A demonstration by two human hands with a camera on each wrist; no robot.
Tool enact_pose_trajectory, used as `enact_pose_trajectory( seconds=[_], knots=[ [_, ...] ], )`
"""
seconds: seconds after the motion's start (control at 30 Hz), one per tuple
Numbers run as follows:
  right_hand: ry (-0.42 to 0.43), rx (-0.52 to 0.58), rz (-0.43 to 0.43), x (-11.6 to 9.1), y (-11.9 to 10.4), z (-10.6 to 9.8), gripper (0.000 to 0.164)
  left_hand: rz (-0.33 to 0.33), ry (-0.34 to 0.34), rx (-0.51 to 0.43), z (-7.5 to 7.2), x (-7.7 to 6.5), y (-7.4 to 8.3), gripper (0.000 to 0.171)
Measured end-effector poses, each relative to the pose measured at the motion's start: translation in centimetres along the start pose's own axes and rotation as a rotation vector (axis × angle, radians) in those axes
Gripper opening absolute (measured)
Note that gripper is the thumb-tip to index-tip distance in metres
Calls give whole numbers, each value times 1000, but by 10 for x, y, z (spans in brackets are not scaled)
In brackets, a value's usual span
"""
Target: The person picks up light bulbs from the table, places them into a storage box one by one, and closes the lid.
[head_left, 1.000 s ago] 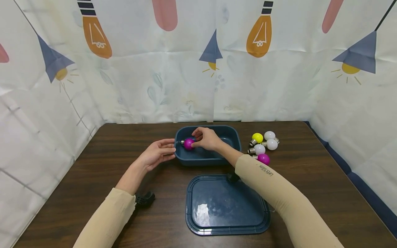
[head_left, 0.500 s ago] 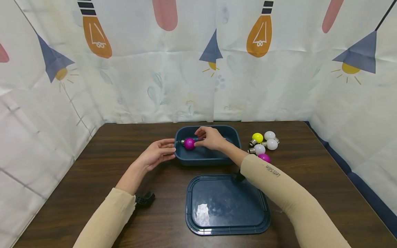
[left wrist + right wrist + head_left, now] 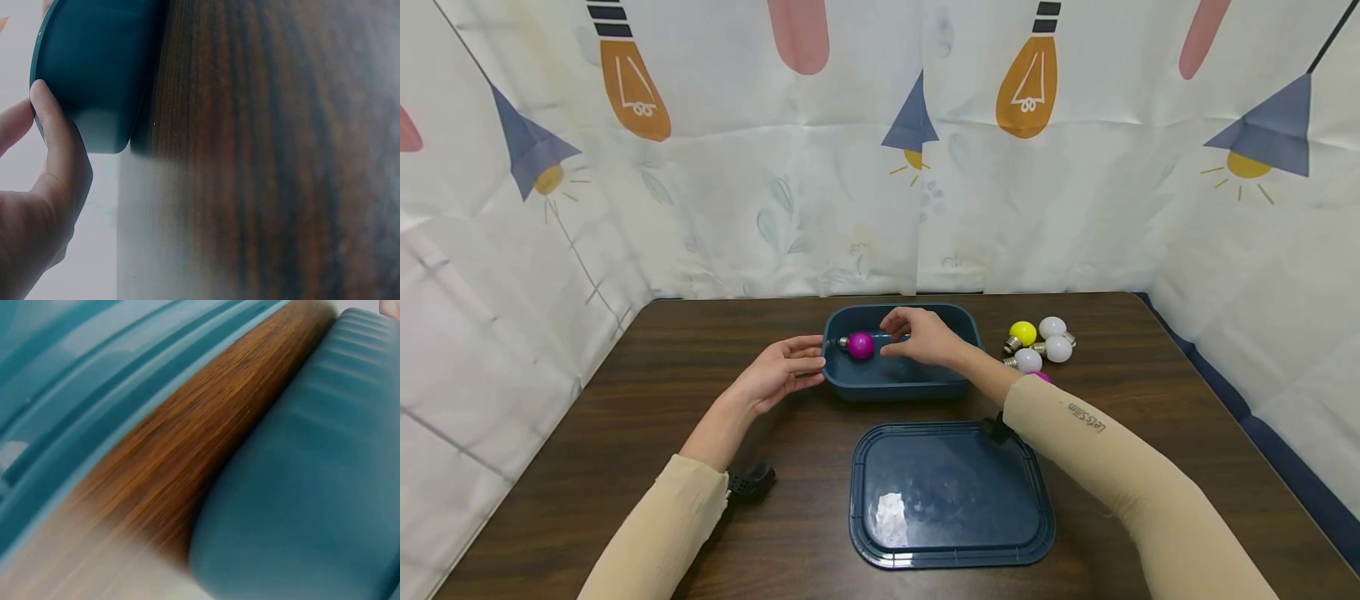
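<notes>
A magenta light bulb [image 3: 861, 346] lies in the left part of a dark blue rectangular box [image 3: 895, 392], its screw base pointing left. My right hand [image 3: 925, 337] hovers over the box just right of that bulb, apart from it, thumb and fingers loosely bent with a gap between them. At the box's left end, my left hand [image 3: 781, 373] touches the rim with extended fingertips. The left wrist view shows the fingertips [image 3: 40, 94] right at the rim. Only a bit of skin shows at the top right corner of the right wrist view.
A dark blue lid [image 3: 955, 500] lies flat in front of the box. Right of the box sit a yellow bulb [image 3: 1022, 333], several white bulbs [image 3: 1058, 349] and another magenta bulb [image 3: 1041, 377], partly hidden by my right forearm. A white printed curtain [image 3: 850, 208] surrounds the wooden table [image 3: 715, 333].
My right hand has let go of the magenta bulb and drawn back to the right. The bulb now lies slightly further right in the box. My left hand has stayed at the rim.
</notes>
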State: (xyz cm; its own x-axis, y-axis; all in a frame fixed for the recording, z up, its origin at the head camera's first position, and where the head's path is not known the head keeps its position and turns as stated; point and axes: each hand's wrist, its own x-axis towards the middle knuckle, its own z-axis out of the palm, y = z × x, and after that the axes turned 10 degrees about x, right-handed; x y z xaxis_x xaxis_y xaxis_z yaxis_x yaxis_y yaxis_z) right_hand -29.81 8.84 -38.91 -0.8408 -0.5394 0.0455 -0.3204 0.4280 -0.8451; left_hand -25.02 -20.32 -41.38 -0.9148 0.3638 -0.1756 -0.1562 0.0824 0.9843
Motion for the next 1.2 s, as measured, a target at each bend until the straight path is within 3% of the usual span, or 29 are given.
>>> enact_pose_trajectory(
  seconds=[1.2],
  knots=[
    [-23, 45, -71, -34, -9, -22, 33, 3, 4, -9, 1, -1, 1, 57]
  ],
)
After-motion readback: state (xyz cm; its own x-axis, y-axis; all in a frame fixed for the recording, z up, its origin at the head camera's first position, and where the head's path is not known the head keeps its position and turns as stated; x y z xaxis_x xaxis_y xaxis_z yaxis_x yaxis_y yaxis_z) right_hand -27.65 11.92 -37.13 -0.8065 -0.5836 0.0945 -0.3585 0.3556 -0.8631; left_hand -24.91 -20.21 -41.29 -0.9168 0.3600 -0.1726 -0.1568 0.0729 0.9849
